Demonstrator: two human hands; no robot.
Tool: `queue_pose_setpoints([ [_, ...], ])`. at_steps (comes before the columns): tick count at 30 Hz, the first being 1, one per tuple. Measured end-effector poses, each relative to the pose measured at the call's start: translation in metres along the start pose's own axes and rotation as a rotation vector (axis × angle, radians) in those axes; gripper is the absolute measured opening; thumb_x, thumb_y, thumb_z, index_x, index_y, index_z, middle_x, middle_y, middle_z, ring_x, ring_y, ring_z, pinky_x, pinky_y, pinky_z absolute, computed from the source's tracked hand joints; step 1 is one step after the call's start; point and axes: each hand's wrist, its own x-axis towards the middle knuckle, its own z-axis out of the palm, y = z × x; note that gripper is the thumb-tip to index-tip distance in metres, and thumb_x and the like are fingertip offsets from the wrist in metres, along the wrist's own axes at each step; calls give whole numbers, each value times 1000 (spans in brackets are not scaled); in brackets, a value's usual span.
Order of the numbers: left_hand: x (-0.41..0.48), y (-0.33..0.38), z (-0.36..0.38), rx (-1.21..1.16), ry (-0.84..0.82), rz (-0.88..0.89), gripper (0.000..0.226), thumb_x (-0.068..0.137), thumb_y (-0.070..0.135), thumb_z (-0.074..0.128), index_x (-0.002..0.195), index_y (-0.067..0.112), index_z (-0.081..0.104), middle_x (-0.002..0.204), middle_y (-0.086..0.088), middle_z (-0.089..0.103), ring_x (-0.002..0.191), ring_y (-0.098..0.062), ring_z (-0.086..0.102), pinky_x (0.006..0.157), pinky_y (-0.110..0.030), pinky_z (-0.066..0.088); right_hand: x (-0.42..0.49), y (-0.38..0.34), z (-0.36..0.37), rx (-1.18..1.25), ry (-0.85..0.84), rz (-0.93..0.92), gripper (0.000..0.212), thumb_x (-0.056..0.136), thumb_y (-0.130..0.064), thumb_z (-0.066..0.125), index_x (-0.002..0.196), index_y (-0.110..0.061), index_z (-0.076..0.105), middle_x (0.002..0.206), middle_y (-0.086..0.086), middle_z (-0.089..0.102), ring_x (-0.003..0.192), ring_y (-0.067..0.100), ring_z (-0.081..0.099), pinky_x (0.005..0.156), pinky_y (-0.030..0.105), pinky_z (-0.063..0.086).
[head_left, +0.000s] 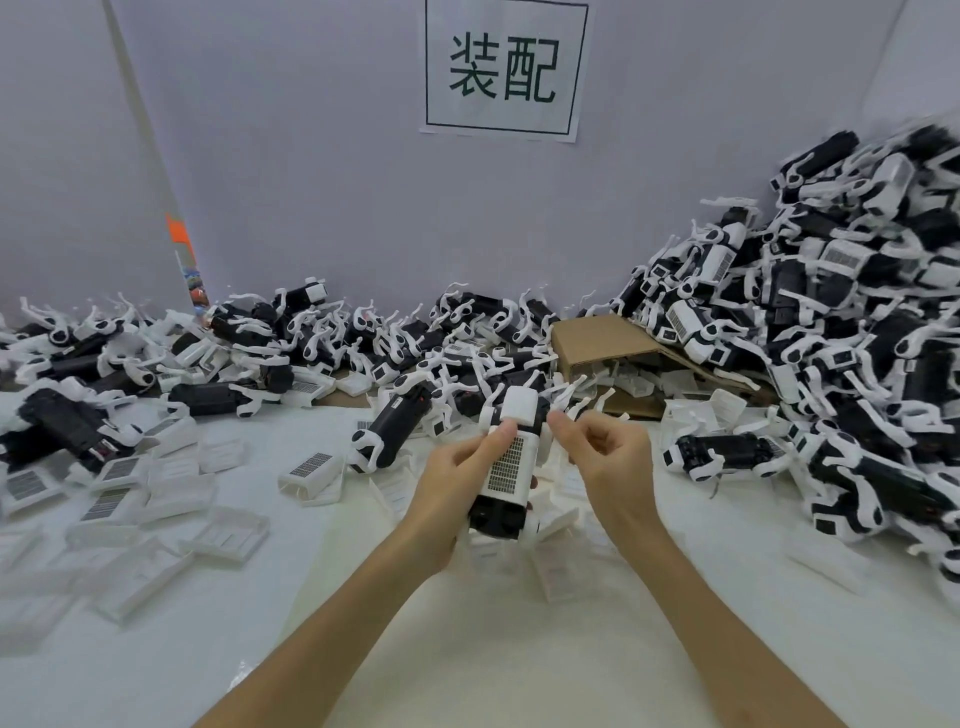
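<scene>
Head cam, near to far. L hand (462, 467) grips the toy dog body (496, 514) from its left side and holds it just above the tbl cloth (467, 649). Its fingers wrap underneath, w/ the thumb pressed on the white shell (519, 408) that lies along the body's top. R hand (602, 457) sits just beside the shell's far end, fingers curled in, thumb tip against forefinger. Can't tell if they pinch a thin leg or nothing.

Risks, as I judge them:
- **Crooked fit:** the shell looks laid on but prob not clicked home. A push from R hand at one corner only could seat it crooked or pop it off.
- **Drop:** L hand alone carries the body. A hard press w/ little support below could twist it out of the grip & drop it onto the loose shells (223, 535) spread over the cloth.
- **Snagged leg:** thin white legs stick up around the far end, so the curled R fingers could catch or bend one.

Further out, another black unit (389, 428) lies just beyond the hands & is easy to knock. The right pile (831, 338) is tall & slopes down toward the work spot, over a cardboard box (587, 343). A bump there could start a slide & mix done w/ undone pcs. A lower heap (260, 338) runs along the back wall, w/ the sign (504, 67) above.
</scene>
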Motion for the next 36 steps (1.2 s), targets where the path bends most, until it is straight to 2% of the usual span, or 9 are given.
queue_pose_setpoints([
  [6,4,-4,-5,184,13,-1,59,70,77,68,75,19,79,74,-4,73,67,-18,69,63,-32,55,5,-3,-5,150,-382,185,32,88,-37,57,112,-17,67,88,0,69,78,16,63,66,30,48],
  [12,13,-7,-9,162,247,19,75,99,63,36,60,10,73,69,-11,72,53,-15,63,59,-31,46,8,-9,-14,78,-489,361,31,81,-34,54,104,-31,74,86,-5,68,79,17,63,63,33,46],
  [17,24,-6,-34,62,431,145,59,106,41,36,79,0,68,72,-10,73,47,-17,60,53,-32,42,30,-18,-33,114,-686,412,33,85,-34,58,111,-20,73,83,3,65,57,14,49,42,21,36],
  [19,27,-5,-36,21,433,153,56,107,36,35,79,-2,65,68,-7,72,43,-16,58,54,-32,40,63,-38,-47,109,-612,315,34,88,-32,58,115,-15,71,89,8,65,59,18,53,41,22,43],
  [22,29,-4,-32,26,402,152,54,108,31,35,76,-2,63,65,-7,71,43,-20,57,54,-33,39,140,-90,-85,421,-180,142,41,98,-34,55,129,-7,59,111,14,64,79,21,67,62,28,58],
  [25,28,-6,-27,47,387,170,54,108,30,36,75,-2,64,68,-10,71,51,-28,56,54,-33,40,204,-147,-122,553,97,109,72,101,-47,49,159,-17,16,149,19,42,108,29,68,87,42,58],
  [27,29,-6,-25,68,379,171,53,108,28,37,76,-2,64,68,-10,72,51,-27,57,54,-32,40,218,-163,-132,298,128,68,76,102,-47,48,159,-20,7,151,16,39,106,28,69,90,42,58],
  [31,28,-8,-20,137,386,183,49,107,25,40,78,-1,69,75,-7,74,63,-31,61,58,-35,43,200,-147,-114,-1,112,-75,53,102,-28,53,150,-20,30,129,8,58,83,20,75,72,28,58],
  [36,21,-6,-14,297,509,301,12,102,16,54,98,20,65,103,-5,71,91,-28,64,77,-42,46,164,-73,-69,-332,-202,208,50,100,-25,57,147,-21,40,139,7,53,89,15,69,84,32,53],
])
